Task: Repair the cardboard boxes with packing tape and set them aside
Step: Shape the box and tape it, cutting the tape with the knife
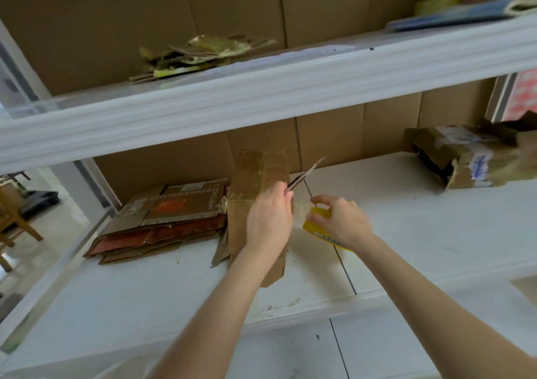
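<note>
A flattened brown cardboard box (pixel 250 186) with clear tape across it lies on the white shelf (pixel 406 233). My left hand (pixel 268 218) rests over this box and grips a slim utility knife (pixel 305 176), its blade pointing up and right. My right hand (pixel 340 221) holds a yellow roll of packing tape (pixel 315 223) just right of the box. A short strip of clear tape (pixel 299 207) stretches between the roll and the box, below the knife.
A stack of flattened boxes (pixel 162 221) lies left of the taped box. A torn, taped box (pixel 470 157) sits at the shelf's right end. Crumpled tape and cardboard scraps (pixel 197 55) lie on the upper shelf. Cardboard sheets line the back wall.
</note>
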